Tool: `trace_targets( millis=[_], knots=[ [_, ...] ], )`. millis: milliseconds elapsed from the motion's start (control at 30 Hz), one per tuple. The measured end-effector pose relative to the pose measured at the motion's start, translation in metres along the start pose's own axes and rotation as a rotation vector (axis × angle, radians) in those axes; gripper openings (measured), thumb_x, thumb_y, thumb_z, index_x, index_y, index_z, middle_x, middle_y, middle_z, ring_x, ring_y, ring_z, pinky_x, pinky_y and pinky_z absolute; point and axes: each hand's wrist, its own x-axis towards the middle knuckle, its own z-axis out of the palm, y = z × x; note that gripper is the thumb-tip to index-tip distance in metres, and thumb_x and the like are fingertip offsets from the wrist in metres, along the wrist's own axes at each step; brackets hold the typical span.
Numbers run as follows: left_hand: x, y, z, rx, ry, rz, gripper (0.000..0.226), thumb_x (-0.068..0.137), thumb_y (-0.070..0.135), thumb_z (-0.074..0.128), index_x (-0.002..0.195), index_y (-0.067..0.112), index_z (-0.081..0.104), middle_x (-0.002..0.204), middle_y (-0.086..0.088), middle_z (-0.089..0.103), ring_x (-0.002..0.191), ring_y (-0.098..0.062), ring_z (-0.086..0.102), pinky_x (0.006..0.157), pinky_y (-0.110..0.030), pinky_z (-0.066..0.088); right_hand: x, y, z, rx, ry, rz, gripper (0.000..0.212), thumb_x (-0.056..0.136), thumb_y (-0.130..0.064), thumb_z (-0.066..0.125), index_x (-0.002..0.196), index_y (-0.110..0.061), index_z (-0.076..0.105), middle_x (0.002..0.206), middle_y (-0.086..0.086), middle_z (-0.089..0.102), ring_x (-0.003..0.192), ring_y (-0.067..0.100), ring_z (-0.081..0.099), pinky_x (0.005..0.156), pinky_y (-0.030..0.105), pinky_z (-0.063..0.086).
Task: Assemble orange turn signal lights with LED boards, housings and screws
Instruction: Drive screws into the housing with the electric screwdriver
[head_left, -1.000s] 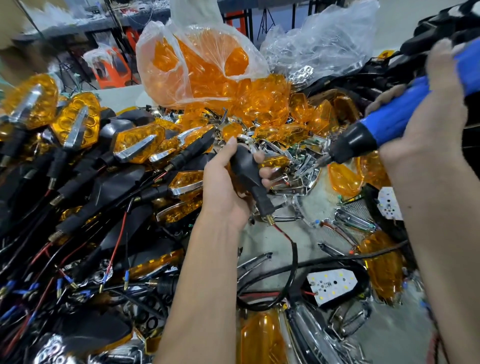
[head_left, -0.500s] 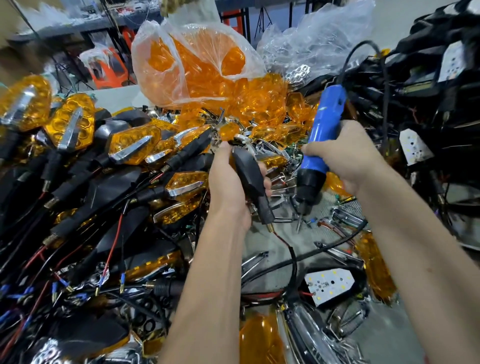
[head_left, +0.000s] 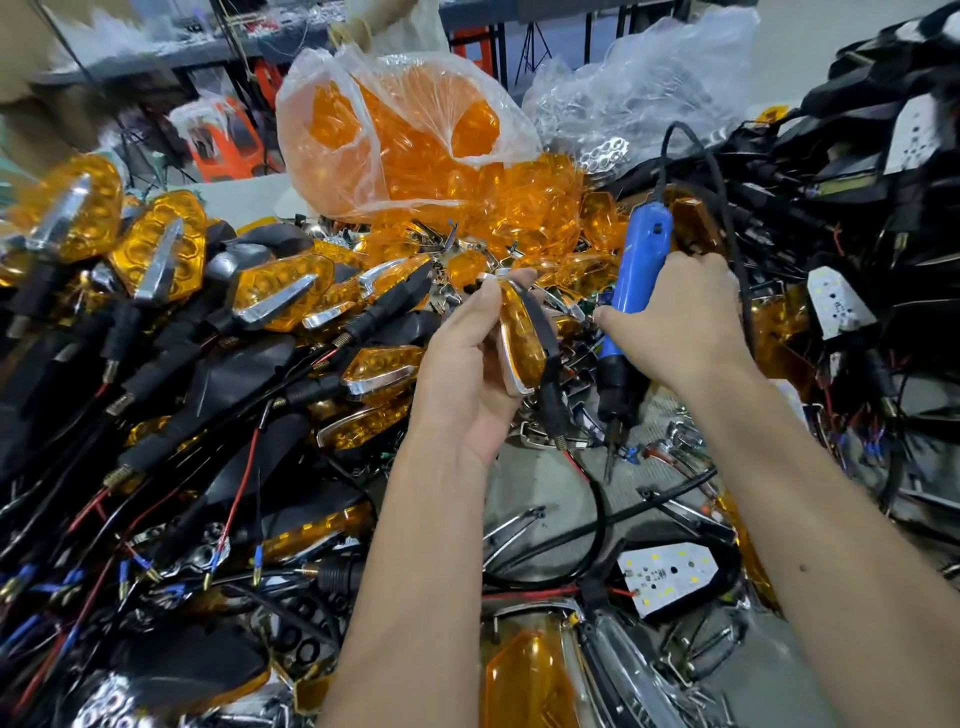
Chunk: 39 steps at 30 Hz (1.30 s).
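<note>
From the head camera, the left hand (head_left: 467, 374) holds a turn signal light (head_left: 522, 345) up over the middle of the bench, its fingers and thumb curled round the black housing so the orange lens and its chrome edge face the person. The light's stalk and black cable (head_left: 587, 499) hang down from the hand toward the bench. Just to its right, the right hand (head_left: 675, 322) grips a blue electric screwdriver (head_left: 631, 312), bit pointing down, near the light but not touching it.

A heap of finished lights (head_left: 171, 270) lies to the left, a clear bag of orange lenses (head_left: 395, 140) stands behind, and a white LED board (head_left: 670, 574) sits in a housing near the front.

The light looks small and light, a stiff plastic shell. The smooth lens and chrome trim would likely be slippery and could scratch, so the best hold is probably the black housing's edges or the rubbery stalk. The trailing cable may snag on the surrounding pile when the light is moved.
</note>
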Motion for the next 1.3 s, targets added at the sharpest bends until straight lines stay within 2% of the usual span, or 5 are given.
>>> trace_targets(
  millis=[200, 367, 500, 800, 1300],
  knots=[
    [0.001, -0.001, -0.003, 0.1, 0.08, 0.019, 0.026, 0.079, 0.04, 0.074, 0.094, 0.022, 0.085, 0.099, -0.004, 0.077, 0.091, -0.022, 0.074, 0.073, -0.038, 0.062, 0.003, 0.004, -0.002, 0.023, -0.045, 0.102, 0.041, 0.088, -0.045, 0.075, 0.09, -0.011, 0.053, 0.115, 0.019, 0.055, 0.067, 0.016, 0.041, 0.072, 0.035, 0.034],
    [0.0, -0.001, -0.002, 0.124, 0.19, 0.059, 0.042, 0.075, 0.036, 0.079, 0.109, 0.012, 0.082, 0.106, -0.006, 0.079, 0.091, -0.025, 0.072, 0.071, -0.037, 0.062, -0.001, -0.001, -0.01, 0.063, 0.077, 0.02, 0.049, 0.088, -0.037, 0.078, 0.125, -0.01, 0.06, 0.128, 0.017, 0.051, 0.1, 0.032, 0.054, 0.095, 0.039, 0.045],
    [0.0, -0.004, 0.002, 0.116, 0.301, 0.148, 0.014, 0.088, 0.019, 0.08, 0.099, 0.011, 0.083, 0.091, 0.0, 0.081, 0.072, -0.007, 0.075, 0.057, -0.021, 0.058, -0.01, -0.019, -0.022, 0.365, -0.014, -0.207, 0.021, 0.091, -0.038, 0.076, 0.103, -0.021, 0.075, 0.09, -0.005, 0.072, 0.079, 0.006, 0.066, 0.074, 0.024, 0.056],
    [-0.003, -0.004, 0.006, 0.13, 0.373, 0.248, 0.02, 0.064, 0.035, 0.087, 0.077, 0.021, 0.082, 0.088, 0.001, 0.079, 0.096, -0.019, 0.072, 0.1, -0.052, 0.057, -0.017, -0.025, -0.011, 0.342, -0.474, -0.396, 0.064, 0.071, -0.062, 0.084, 0.124, -0.039, 0.055, 0.12, -0.004, 0.06, 0.076, 0.0, 0.055, 0.072, 0.024, 0.047],
    [-0.011, 0.015, 0.004, 0.556, -0.062, 0.054, 0.019, 0.105, 0.026, 0.061, 0.116, 0.011, 0.064, 0.107, -0.015, 0.077, 0.073, -0.017, 0.07, 0.069, -0.027, 0.058, -0.004, -0.013, -0.02, 1.359, -0.31, 0.075, 0.021, 0.098, -0.032, 0.072, 0.094, -0.013, 0.065, 0.079, 0.0, 0.069, 0.066, 0.019, 0.065, 0.065, 0.029, 0.057]
  ],
)
